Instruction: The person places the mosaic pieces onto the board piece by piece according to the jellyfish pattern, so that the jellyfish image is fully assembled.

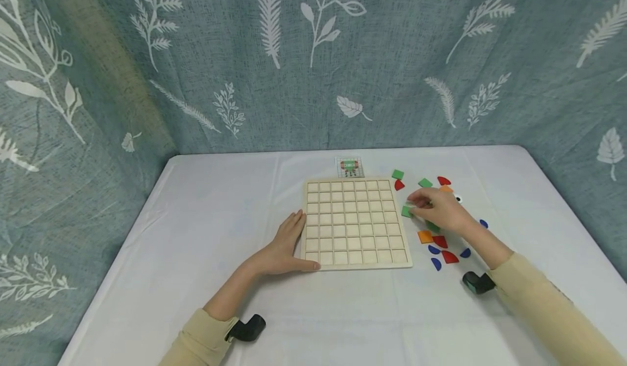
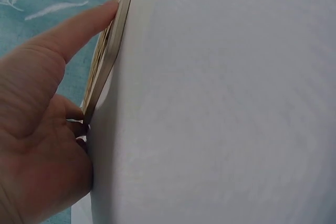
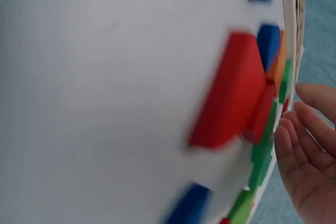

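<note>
A square wooden board (image 1: 356, 223) with a grid of shallow cells lies flat on the table. My left hand (image 1: 284, 246) rests against it, fingers along the left edge and thumb at the near left corner; the left wrist view shows the thumb (image 2: 89, 27) touching the rim. Right of the board, my right hand (image 1: 438, 208) hovers over loose coloured pieces, its fingers loosely bent. Closest to its fingertips is a green square (image 1: 407, 211). In the right wrist view I see nothing held between the thumb and fingers (image 3: 310, 140). The hand partly hides some pieces.
Red quarter-circles (image 1: 449, 257), blue half-circles (image 1: 436, 264), an orange square (image 1: 425, 237) and more green squares (image 1: 425, 183) lie scattered at the right. A small printed card (image 1: 349, 166) sits behind the board. White cloth covers the table (image 1: 220, 213); a patterned curtain (image 1: 303, 99) hangs behind.
</note>
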`<state>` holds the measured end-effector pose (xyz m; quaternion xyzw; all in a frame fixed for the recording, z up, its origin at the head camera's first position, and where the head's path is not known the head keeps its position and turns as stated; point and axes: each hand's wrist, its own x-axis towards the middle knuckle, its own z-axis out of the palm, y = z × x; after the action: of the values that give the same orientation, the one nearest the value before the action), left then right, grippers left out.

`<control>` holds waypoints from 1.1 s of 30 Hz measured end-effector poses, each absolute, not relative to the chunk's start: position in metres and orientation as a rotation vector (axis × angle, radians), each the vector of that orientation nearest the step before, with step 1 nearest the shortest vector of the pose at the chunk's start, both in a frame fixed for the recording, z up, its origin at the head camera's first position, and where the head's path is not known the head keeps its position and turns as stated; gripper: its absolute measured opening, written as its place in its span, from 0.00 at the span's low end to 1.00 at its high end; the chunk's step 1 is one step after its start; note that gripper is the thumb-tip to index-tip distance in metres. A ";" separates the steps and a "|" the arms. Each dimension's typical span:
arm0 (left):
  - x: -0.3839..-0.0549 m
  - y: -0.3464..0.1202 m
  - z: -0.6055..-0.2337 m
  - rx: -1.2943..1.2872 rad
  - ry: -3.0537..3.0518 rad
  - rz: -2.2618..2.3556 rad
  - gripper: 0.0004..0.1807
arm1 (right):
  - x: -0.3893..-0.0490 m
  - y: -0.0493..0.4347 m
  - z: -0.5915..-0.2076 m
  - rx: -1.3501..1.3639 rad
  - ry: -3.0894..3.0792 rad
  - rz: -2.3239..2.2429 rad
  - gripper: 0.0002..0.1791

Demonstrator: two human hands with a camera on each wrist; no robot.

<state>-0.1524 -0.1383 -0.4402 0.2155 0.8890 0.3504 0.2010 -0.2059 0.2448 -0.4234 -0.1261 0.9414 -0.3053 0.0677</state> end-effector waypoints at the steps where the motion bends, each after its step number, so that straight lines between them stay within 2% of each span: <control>1: -0.152 -0.138 -0.441 0.603 2.484 0.980 0.66 | -0.209 0.245 -0.422 -0.389 2.849 -0.910 0.16; 10: -0.152 -0.139 -0.444 0.586 2.495 0.989 0.66 | -0.246 0.241 -0.412 -0.647 2.837 -0.827 0.17; 16: -0.152 -0.139 -0.444 0.597 2.490 1.001 0.65 | -0.258 0.237 -0.416 -0.760 2.811 -0.768 0.17; 22: -0.151 -0.138 -0.443 0.597 2.496 1.000 0.65 | -0.259 0.239 -0.417 -0.693 2.856 -0.706 0.13; 33: -0.151 -0.137 -0.443 0.600 2.498 1.005 0.65 | -0.250 0.243 -0.414 -0.458 2.868 -0.721 0.16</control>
<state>-0.1511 -0.1371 -0.4428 0.2134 0.8890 0.3576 0.1906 -0.2503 0.2428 -0.4139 -0.1528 0.9557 -0.2404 0.0745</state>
